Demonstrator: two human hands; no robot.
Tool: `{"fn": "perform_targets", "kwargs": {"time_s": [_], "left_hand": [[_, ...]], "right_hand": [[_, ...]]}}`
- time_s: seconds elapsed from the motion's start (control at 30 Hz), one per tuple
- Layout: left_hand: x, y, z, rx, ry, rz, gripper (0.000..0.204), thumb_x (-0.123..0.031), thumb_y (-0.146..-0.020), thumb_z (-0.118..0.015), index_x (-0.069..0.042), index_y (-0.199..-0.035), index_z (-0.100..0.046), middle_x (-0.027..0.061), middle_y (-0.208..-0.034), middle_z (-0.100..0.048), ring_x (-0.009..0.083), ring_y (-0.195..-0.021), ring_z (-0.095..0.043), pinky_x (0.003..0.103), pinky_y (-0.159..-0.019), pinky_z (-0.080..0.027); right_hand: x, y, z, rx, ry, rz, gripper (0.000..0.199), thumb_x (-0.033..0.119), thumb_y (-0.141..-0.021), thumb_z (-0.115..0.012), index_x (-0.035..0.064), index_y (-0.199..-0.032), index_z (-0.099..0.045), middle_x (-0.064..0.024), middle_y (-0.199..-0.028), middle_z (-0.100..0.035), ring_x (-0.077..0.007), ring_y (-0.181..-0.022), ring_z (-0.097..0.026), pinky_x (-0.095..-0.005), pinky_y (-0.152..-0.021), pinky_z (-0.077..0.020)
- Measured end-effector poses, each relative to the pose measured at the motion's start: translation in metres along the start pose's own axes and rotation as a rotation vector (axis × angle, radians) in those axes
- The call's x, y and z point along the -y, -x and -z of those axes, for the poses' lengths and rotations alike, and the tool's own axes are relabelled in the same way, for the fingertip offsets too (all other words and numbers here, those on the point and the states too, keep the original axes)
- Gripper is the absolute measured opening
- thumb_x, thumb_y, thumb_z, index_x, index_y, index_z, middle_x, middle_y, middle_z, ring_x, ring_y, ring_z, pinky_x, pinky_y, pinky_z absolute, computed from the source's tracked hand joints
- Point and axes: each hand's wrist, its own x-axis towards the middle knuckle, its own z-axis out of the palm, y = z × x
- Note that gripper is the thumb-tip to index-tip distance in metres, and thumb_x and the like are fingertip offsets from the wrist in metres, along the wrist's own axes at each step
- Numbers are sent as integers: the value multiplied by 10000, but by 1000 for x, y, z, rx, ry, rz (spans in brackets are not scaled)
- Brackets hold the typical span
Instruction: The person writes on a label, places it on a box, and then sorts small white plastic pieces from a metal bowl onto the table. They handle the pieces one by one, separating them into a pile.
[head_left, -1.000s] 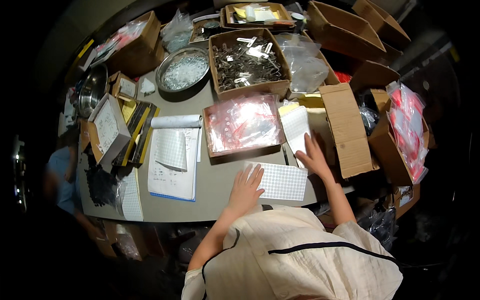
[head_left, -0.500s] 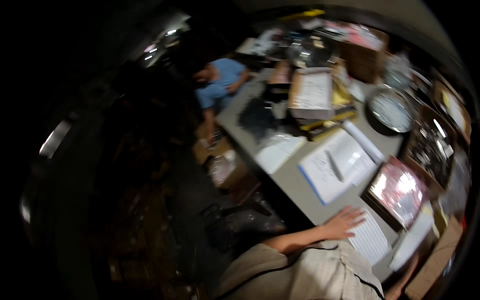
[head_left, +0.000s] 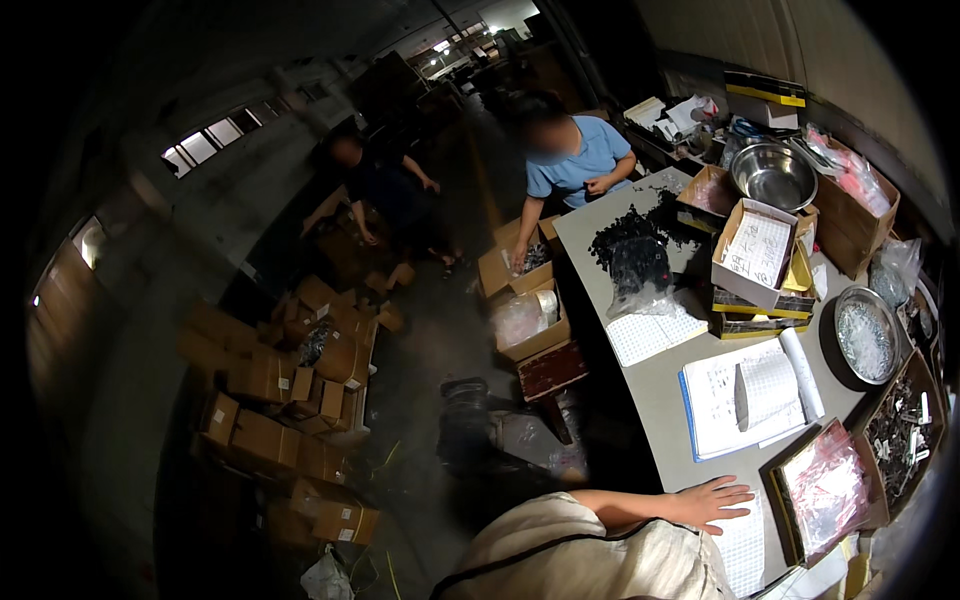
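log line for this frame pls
left hand: flat on table, fingers on grid sheet | right hand: out of view | near: open notebook, tray

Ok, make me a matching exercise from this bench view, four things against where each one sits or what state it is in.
Things:
1. left hand
2. steel bowl
3. open booklet
4. heap of black parts

Places or states:
A. far end of the table, empty
B. flat on a white gridded sheet
C. in front of the person in blue
D. mid-table, lying open

Pairs: 1-B, 2-A, 3-D, 4-C
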Motion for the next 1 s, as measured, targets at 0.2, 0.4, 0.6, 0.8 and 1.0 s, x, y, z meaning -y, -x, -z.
{"fn": "perform_targets", "kwargs": {"time_s": [0.2,0.4,0.6,0.8,1.0], "left_hand": [[1,2,-5,-1,1,0,846,-444,-913,-658,-25,-1577,-344,223,-1665,-262,345,-1561,-221,567,-1264,-141],[3,3,-5,74,57,44,918,-464,-930,-630,73,-1579,-264,251,-1663,-243,340,-1573,-187,557,-1273,-121],[2,2,-6,103,92,72,907,-480,-932,-613,74,-1572,-288,254,-1658,-254,340,-1568,-200,546,-1276,-119],[3,5,-24,24,2,90,910,-484,-925,-617,70,-1571,-296,251,-1665,-241,350,-1569,-194,547,-1269,-127],[-14,-18,-32,-143,94,158,938,-385,-857,-718,84,-1555,-301,279,-1606,-306,398,-1513,-280,552,-1225,-223]], "right_hand": [[21,7,-14,108,-47,-6,434,236,-963,-614,-63,-1244,-474,-269,-1172,-534,-341,-1018,-524,-399,-840,-402],[35,13,-24,191,-69,-5,402,231,-958,-616,-65,-1197,-485,-258,-1119,-539,-328,-959,-523,-391,-790,-399],[43,19,-31,269,-96,-15,373,226,-952,-618,-66,-1150,-496,-247,-1067,-543,-315,-900,-522,-382,-740,-395],[50,30,-29,314,-107,-18,346,221,-946,-620,-67,-1103,-507,-236,-1014,-547,-301,-840,-522,-373,-690,-392],[55,40,-24,347,-128,-16,323,216,-941,-621,-68,-1056,-519,-226,-961,-551,-288,-781,-521,-364,-640,-388]]}}
